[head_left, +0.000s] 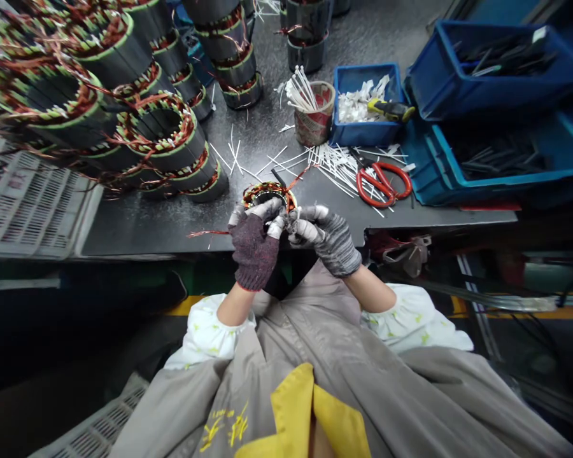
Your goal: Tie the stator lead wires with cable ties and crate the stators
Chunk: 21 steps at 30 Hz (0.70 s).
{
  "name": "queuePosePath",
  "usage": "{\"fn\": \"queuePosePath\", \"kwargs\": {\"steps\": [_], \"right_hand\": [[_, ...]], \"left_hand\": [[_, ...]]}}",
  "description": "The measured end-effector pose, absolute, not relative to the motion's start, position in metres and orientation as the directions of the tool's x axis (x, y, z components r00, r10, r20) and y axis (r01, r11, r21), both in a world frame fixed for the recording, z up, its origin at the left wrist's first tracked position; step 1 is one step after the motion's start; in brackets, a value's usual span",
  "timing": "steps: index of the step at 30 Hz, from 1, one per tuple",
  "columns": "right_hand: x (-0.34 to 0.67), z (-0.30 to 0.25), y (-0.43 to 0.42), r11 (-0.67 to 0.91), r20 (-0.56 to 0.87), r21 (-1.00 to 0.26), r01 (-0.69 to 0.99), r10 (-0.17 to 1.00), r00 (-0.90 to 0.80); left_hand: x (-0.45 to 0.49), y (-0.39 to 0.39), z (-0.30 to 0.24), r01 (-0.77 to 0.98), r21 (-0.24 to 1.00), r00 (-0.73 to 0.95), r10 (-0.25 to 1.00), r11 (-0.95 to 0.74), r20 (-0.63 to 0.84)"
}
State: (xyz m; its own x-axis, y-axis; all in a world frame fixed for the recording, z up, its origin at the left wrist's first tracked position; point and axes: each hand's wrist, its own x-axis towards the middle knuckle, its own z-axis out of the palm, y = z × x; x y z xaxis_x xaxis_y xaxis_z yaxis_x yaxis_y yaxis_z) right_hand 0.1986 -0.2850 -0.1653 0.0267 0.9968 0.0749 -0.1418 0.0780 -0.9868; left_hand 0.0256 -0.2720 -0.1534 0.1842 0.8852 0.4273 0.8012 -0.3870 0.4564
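Observation:
A motor stator [254, 189] with copper windings and a pale green rim lies at the table's front edge. My left hand [255, 245], in a dark maroon glove with taped fingertips, grips its near side, fingers reaching into the bore. Against the stator's right side, my right hand [333, 240], gloved in grey, has its taped fingers pinched together; whatever they hold is too small to make out. A black sleeve [279, 178] and copper wires rise from the far rim. Reddish lead wires [208, 233] stick out to the left. Both hands hide the stator's near side.
Stacked stators [172, 149] crowd the left. White cable ties [337, 168] lie scattered beyond my hands, beside red-handled scissors [386, 184]. Behind them stand a tub of ties [315, 124] and a small blue bin [365, 132]. Larger blue bins [501, 95] fill the right.

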Motion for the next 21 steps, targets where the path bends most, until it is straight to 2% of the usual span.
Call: {"fn": "queuePosePath", "kwargs": {"steps": [3,8,12,16,21], "right_hand": [[0.195,-0.169,-0.287,0.024,0.024,-0.986,-0.168,1.0,0.001],[0.198,-0.173,-0.298,0.114,0.126,-0.986,-0.122,0.987,-0.095],[0.199,-0.173,-0.288,0.021,0.028,-0.987,-0.162,0.999,-0.043],[0.2,-0.167,-0.282,-0.072,-0.073,-0.972,-0.225,0.997,-0.005],[0.199,-0.166,-0.276,-0.027,-0.025,-0.997,-0.065,0.999,-0.032]], "left_hand": [[0.025,-0.274,-0.154,0.827,0.444,0.106,0.871,-0.345,0.479],[0.026,-0.275,-0.154,0.85,0.427,0.082,0.877,-0.31,0.473],[0.028,-0.272,-0.15,0.814,0.454,0.114,0.867,-0.362,0.486],[0.027,-0.271,-0.146,0.812,0.392,0.198,0.836,-0.433,0.512],[0.024,-0.274,-0.145,0.824,0.32,0.266,0.818,-0.467,0.509]]}}
